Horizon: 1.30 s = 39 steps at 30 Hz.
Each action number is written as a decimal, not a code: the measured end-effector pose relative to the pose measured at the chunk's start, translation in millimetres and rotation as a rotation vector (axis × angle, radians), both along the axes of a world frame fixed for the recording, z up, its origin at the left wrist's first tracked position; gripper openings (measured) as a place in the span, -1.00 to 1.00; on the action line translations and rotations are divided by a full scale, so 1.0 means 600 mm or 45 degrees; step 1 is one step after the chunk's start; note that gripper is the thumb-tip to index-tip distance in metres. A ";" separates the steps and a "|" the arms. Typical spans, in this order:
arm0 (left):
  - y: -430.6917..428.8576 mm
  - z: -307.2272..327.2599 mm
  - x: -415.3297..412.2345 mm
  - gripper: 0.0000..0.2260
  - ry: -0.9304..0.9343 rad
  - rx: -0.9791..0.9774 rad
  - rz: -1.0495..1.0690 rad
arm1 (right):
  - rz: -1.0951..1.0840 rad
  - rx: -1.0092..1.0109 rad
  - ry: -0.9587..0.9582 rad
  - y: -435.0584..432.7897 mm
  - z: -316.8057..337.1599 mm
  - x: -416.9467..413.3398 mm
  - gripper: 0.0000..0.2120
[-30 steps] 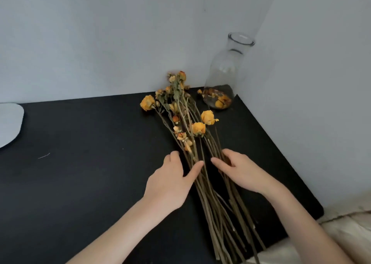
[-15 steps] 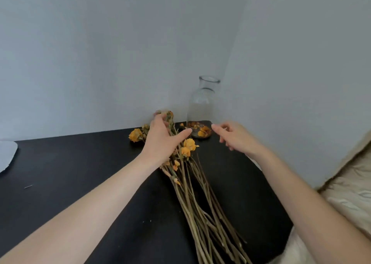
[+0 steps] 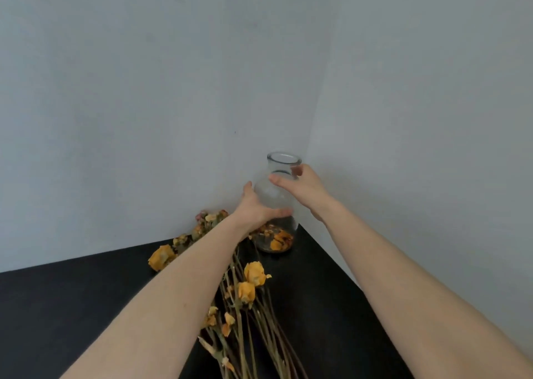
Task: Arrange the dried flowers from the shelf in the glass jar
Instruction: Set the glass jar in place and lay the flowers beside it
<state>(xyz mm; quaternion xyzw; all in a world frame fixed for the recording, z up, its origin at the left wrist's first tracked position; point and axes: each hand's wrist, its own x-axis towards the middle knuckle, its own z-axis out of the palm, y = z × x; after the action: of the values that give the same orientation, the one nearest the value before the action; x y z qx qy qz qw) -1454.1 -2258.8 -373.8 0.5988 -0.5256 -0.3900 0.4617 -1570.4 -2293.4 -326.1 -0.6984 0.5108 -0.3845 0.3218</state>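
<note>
Plain grey walls (image 3: 144, 90) meet in a corner, and a black shelf (image 3: 86, 306) runs into it. The glass jar (image 3: 272, 195) stands upright right in that corner with both grips on it. The left grip (image 3: 256, 208) cups the round belly, thumb up along the glass and fingers wrapped under the bulge. The right grip (image 3: 302, 188) sits higher, just under the rim, thumb across the front and fingers round the far side of the neck. So both are clasped around the jar. The base looks like it's sitting on the shelf below both grips, but I can't tell for sure whether it's lifted.

My guess on handling: it's clear glass, so stiff, a bit hefty, slick, and done for if it tips off. Belly for the weight and neck for steering seems like the right hold. Loose petals (image 3: 278, 241) sit in the bottom, under the left grip's fingers.

The dried flowers (image 3: 246, 290) lie flat on the shelf on the wrist side of the left grip, stems running back toward the person. Those are probably featherlight and brittle, and the heads will shed. I'd take them low on the stems, never by the blooms.

Both arms reach nearly straight forward, and the left forearm passes over some of the blooms.
</note>
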 end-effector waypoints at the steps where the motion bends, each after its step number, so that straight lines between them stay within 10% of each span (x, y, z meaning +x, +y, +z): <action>1: -0.007 -0.004 -0.003 0.12 0.008 0.020 -0.004 | 0.004 0.004 -0.031 -0.006 -0.003 0.001 -0.33; 15: 0.021 0.077 0.024 -0.05 -0.072 -0.270 0.143 | 0.030 -0.319 -0.209 0.043 0.093 0.021 -0.45; 39: 0.632 0.038 0.159 -0.21 -0.003 -0.178 0.505 | 0.620 -0.191 -0.315 0.520 0.032 0.181 -0.39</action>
<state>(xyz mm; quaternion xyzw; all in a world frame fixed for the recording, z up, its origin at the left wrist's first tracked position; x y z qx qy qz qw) -1358.8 -1879.7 -351.1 0.6576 -0.4236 -0.2532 0.5692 -1461.9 -1981.4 -307.1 -0.7701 0.2548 -0.4149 0.4121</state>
